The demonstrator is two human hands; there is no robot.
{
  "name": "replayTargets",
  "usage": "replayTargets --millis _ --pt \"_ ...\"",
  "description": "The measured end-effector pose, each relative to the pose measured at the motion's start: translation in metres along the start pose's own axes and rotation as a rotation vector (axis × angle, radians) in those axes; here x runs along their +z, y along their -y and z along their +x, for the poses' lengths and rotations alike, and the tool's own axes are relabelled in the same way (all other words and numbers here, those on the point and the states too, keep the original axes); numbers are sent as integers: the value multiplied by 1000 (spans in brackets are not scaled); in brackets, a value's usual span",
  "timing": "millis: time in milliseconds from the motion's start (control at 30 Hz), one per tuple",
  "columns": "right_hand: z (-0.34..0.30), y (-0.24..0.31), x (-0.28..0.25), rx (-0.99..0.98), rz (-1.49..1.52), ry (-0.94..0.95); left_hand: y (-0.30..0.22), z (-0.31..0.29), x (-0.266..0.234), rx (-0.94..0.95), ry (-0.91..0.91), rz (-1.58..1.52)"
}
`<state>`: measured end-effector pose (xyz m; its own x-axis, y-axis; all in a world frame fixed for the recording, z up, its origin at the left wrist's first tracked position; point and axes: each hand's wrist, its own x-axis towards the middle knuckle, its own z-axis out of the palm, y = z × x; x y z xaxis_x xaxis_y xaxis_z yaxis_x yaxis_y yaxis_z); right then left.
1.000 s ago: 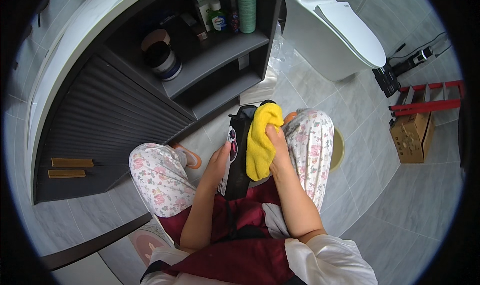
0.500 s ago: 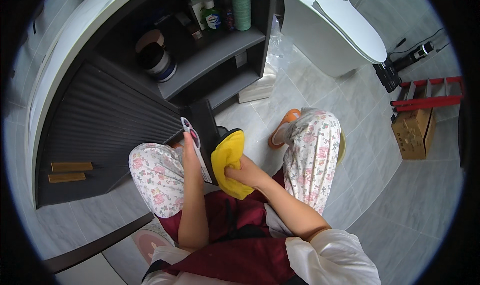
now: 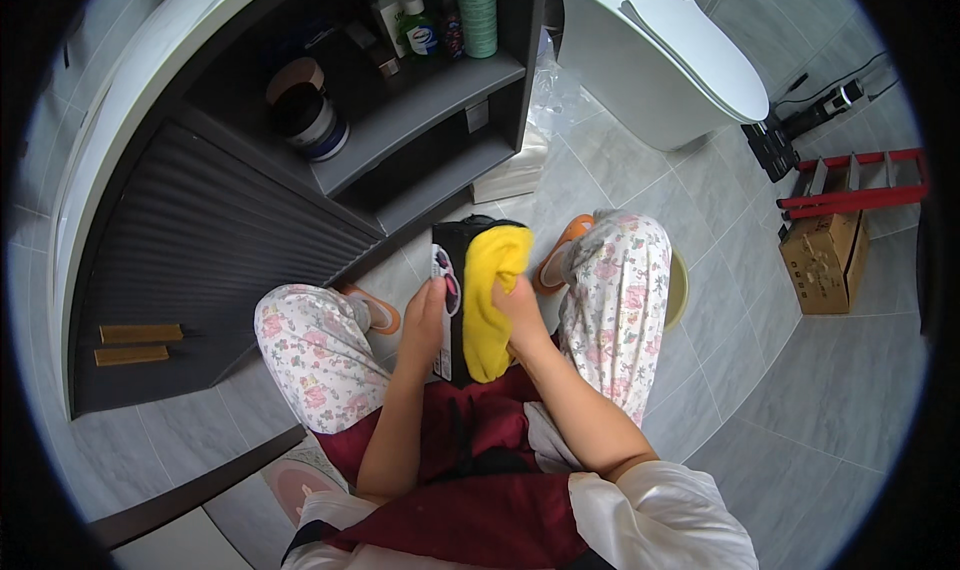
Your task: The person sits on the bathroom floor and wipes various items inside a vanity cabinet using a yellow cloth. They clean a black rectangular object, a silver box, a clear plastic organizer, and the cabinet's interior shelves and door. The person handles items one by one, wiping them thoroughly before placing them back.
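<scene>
A black box with a white printed side stands between my knees, above my lap. My left hand grips its left side, with the thumb against a pink-and-white picture. In my right hand is a yellow cloth, bunched under the fingers and pressed along the box's right part. The cloth covers much of the box's upper face, and the fingertips of both hands are partly hidden.
A dark cabinet curves along the left, its open shelf holding bottles and a jar. Ahead stands a white toilet. At right are a red step ladder, a cardboard box and a yellow-green basin.
The box has moved right and away from the cabinet door, turning more upright. Both hands moved with it, and the cloth now lies lengthwise along the box.
</scene>
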<state>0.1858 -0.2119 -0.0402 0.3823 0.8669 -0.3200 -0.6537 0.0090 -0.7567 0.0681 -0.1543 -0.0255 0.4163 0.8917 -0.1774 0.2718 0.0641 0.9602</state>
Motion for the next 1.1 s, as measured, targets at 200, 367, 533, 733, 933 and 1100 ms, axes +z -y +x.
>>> replayTargets --millis 200,367,533,733,933,1100 --pt "8 33 -6 -164 150 -97 -10 -12 12 97 171 82" --pt "2 14 -8 -141 90 -128 -6 -11 15 170 103 107" --pt "-12 -33 1 -52 21 194 11 -3 -5 146 -259 8" --pt "-18 -48 9 95 -207 388 -9 3 -26 143 -474 -513" --pt "-26 -35 2 180 -22 461 -28 7 -25 342 -536 -265" --pt "-15 -26 -8 93 -112 483 -20 3 -30 329 -354 -669"
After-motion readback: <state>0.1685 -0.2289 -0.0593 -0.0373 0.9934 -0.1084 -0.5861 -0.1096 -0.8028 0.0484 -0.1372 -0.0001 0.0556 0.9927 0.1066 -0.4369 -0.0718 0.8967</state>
